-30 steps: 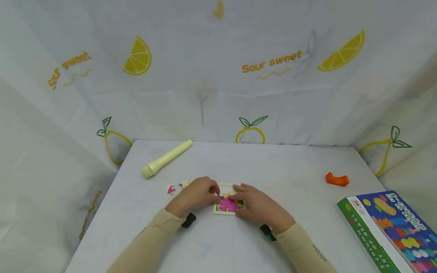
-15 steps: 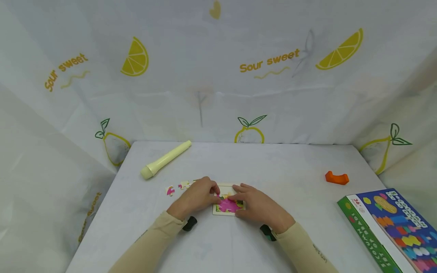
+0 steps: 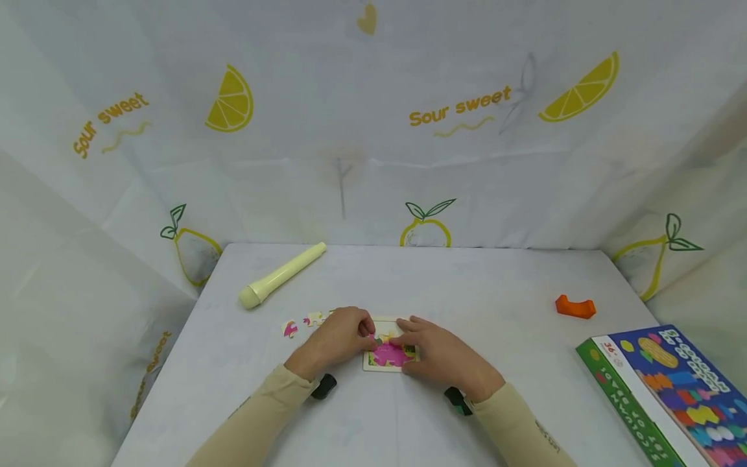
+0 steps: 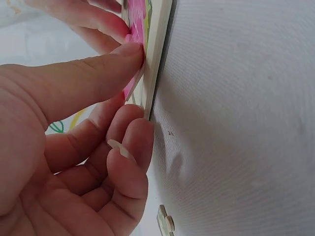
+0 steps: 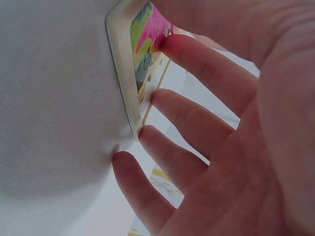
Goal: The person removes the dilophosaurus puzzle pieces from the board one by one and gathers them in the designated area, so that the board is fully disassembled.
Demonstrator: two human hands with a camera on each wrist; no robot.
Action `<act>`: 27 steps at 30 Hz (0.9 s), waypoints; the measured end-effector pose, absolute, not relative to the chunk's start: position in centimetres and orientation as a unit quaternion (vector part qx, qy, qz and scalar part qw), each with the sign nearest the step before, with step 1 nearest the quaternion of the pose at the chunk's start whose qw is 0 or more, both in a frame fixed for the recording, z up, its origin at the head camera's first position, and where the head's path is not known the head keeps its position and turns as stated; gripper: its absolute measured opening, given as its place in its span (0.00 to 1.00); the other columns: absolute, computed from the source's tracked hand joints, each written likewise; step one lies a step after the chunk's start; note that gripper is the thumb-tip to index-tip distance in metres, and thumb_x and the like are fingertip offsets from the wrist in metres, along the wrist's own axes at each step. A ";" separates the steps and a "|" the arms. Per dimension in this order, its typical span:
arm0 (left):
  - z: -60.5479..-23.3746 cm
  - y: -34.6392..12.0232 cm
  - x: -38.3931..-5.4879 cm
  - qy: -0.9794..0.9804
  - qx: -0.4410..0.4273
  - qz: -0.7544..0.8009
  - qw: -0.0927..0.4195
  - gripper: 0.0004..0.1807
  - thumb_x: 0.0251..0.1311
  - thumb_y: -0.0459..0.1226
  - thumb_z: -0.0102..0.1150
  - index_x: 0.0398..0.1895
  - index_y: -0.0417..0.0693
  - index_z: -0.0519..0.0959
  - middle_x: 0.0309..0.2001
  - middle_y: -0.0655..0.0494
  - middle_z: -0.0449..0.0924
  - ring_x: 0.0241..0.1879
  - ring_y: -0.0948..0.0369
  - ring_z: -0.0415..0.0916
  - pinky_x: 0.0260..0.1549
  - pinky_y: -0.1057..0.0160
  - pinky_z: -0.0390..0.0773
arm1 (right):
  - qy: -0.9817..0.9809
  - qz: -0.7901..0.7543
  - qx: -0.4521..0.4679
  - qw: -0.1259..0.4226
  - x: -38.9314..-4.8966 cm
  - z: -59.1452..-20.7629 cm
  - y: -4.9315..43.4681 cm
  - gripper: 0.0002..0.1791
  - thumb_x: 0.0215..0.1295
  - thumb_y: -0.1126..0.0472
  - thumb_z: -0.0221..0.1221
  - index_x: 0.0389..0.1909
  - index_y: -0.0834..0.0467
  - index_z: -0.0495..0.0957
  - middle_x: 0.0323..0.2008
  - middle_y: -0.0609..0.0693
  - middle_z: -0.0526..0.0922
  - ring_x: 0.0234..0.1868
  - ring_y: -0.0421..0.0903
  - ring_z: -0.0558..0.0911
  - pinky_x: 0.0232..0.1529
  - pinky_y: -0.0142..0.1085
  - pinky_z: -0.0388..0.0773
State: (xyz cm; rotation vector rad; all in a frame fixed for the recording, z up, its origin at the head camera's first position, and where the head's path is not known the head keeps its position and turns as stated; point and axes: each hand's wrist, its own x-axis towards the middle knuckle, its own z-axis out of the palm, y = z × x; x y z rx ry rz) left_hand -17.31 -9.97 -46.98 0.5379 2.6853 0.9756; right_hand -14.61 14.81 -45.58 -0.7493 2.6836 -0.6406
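A small jigsaw puzzle board [image 3: 382, 370] with a pale frame and a pink picture lies flat between both hands. My left hand [image 3: 341, 337] is at its left side and pinches a pink puzzle piece [image 4: 130, 89]. The thumb lies on the piece's face in the left wrist view, and the piece tilts out over the frame's edge. From the other side, my right hand [image 3: 440, 353] spreads nearly straight fingers over the board. Its index fingertip touches the picture, while other fingertips rest along the frame in the right wrist view. The hands hide parts of the picture.
Loose puzzle pieces [image 3: 290, 329] lie left of the board, partly behind the left hand. A pale yellow toy microphone [image 3: 283, 275] lies at the back left. To the right are an orange curved block [image 3: 576, 307] and a colourful toy box [image 3: 659, 389]. A printed curtain [image 3: 373, 130] hangs behind the table.
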 end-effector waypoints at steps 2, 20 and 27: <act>-47.0 -9.9 -17.3 0.916 0.182 0.337 0.115 0.09 0.63 0.40 0.77 0.39 0.50 0.84 0.33 0.64 0.82 0.34 0.65 0.77 0.39 0.65 0.78 | 0.930 -0.221 -0.260 0.138 -14.6 -45.6 14.8 0.26 0.66 0.55 0.75 0.65 0.54 0.86 0.80 0.56 0.72 0.84 0.62 0.64 0.77 0.58 0.71; -46.9 -10.3 -17.8 0.905 0.191 0.360 0.122 0.03 0.71 0.40 0.71 0.37 0.55 0.88 0.32 0.66 0.84 0.34 0.66 0.77 0.38 0.66 0.78 | 0.933 -0.206 -0.265 0.131 -14.6 -45.8 14.9 0.26 0.67 0.55 0.75 0.65 0.53 0.86 0.80 0.56 0.72 0.83 0.62 0.66 0.75 0.57 0.73; -46.8 -10.8 -18.1 0.896 0.195 0.373 0.138 0.03 0.73 0.41 0.69 0.39 0.57 0.88 0.32 0.66 0.85 0.34 0.66 0.78 0.38 0.67 0.78 | 0.932 -0.209 -0.267 0.132 -14.6 -45.6 14.9 0.26 0.67 0.55 0.75 0.65 0.53 0.86 0.80 0.56 0.72 0.83 0.62 0.66 0.75 0.57 0.73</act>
